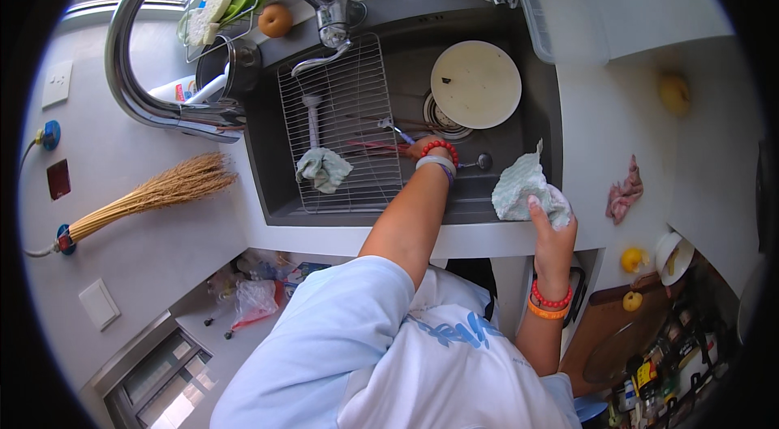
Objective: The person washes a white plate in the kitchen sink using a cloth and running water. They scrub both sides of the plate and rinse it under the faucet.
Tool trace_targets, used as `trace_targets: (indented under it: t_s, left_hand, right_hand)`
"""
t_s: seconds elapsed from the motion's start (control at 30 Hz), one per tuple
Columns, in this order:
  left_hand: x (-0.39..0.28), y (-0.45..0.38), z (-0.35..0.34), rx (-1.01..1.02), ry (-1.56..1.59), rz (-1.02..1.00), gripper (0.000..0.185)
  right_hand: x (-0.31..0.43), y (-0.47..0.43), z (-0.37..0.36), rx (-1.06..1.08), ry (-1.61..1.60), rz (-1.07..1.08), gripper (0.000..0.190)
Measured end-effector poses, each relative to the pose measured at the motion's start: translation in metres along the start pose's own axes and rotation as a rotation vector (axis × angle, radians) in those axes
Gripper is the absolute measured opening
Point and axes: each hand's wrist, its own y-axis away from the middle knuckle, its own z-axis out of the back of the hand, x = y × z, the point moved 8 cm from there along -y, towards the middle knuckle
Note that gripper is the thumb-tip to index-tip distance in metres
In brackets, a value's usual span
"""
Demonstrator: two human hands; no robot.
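Note:
My left hand [420, 148] reaches down into the dark sink [493, 185], over a bunch of utensils. Reddish chopsticks [376, 146] run to its fingers. A peeler-like utensil with a blue handle [403, 135] lies against it. On its other side a metal spoon [482, 161] shows its bowl. The wrist hides most of the fingers, so their grip is unclear. In my right hand [552, 228], a pale green cloth [520, 188] is bunched at the sink's right front corner. Beyond both hands, a cream-coloured round dish [476, 85] with a dark scrap on it partly covers the drain strainer [439, 115].
A wire rack [341, 124] spans the sink's left side, with another cloth [324, 170] at its front. The chrome faucet [125, 45] arches at left. A straw whisk broom [152, 197] is on the left. A pink rag [625, 191] lies on the right counter.

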Motion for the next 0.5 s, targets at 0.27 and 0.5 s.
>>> trace_targets:
  t_s: [0.27, 0.5]
  left_hand:
    - [0.002, 0.015, 0.008, 0.174, 0.127, -0.091, 0.045]
    - [-0.034, 0.160, 0.043, 1.019, 0.516, -0.227, 0.056]
  right_hand:
    - [-0.002, -0.001, 0.002, 0.043, 0.083, 0.075, 0.028]
    - [-0.015, 0.004, -0.025, 0.181, -0.345, -0.039, 0.027]
